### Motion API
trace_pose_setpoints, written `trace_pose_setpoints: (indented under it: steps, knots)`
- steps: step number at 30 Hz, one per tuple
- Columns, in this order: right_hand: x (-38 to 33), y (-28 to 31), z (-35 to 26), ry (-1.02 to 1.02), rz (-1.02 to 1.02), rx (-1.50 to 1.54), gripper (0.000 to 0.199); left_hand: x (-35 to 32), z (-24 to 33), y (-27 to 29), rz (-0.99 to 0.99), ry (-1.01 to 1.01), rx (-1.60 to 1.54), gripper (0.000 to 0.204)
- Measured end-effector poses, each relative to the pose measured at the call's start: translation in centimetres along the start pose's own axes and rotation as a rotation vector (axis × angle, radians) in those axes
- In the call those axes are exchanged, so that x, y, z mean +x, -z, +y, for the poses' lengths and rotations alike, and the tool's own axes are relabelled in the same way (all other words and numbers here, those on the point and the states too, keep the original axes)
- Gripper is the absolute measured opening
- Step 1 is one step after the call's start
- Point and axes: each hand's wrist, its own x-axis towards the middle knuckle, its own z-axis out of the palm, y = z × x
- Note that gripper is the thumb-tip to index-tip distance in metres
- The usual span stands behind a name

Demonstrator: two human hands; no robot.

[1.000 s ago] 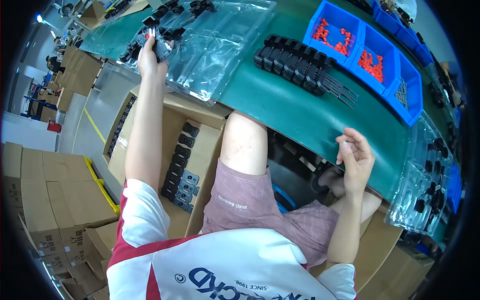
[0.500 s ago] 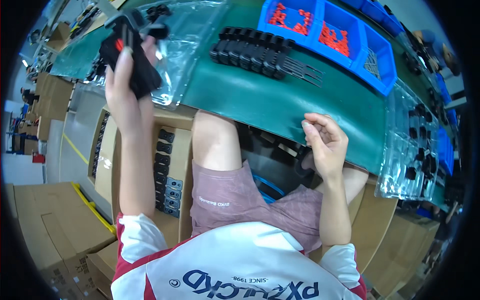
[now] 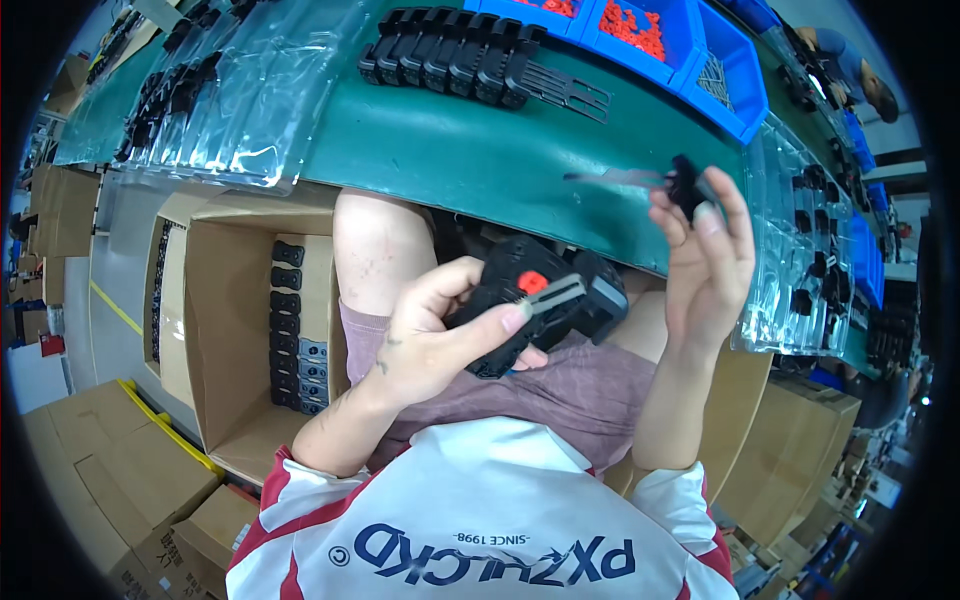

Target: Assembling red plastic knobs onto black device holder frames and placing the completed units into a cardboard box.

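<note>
The black plastic housing (image 3: 540, 300), with a small red part and a metal strip on its face, sits above the person's lap just below the green surface (image 3: 450, 150) edge. The left hand (image 3: 430, 335) is clenched around it, forearm angled up from the lower left, thumb along the strip. The right hand (image 3: 705, 255), raised with wrist bent, pinches a small black clip (image 3: 686, 186) in its fingertips.

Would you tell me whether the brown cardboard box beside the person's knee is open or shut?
Open: the brown cardboard box has its flaps spread, showing black parts stacked inside.
</note>
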Motion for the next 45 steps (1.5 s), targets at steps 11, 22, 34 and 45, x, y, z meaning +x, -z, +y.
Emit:
trace_pose_setpoints:
  steps: [11,22,34,45]
  knots:
    - [-0.4,-1.1,-0.7,-0.457,-0.558,-0.129,0.025,0.1,-0.5,0.8,-0.193,0.194,0.126,0.018]
    - [-0.9,-0.8,-0.7,-0.372,-0.569,-0.228,0.026,0.6,-1.2,0.9,-0.229,0.212,0.023,0.018]
    - [-0.5,-1.0,-0.6,-0.496,-0.607,-0.236,0.024,0.5,-1.0,0.4,-0.089,0.269,0.277,0.013]
    - [0.2,-3.5,0.3,-0.583,-0.727,-0.345,0.034,0.2,-1.9,2.9,-0.081,0.01,0.495,0.007]
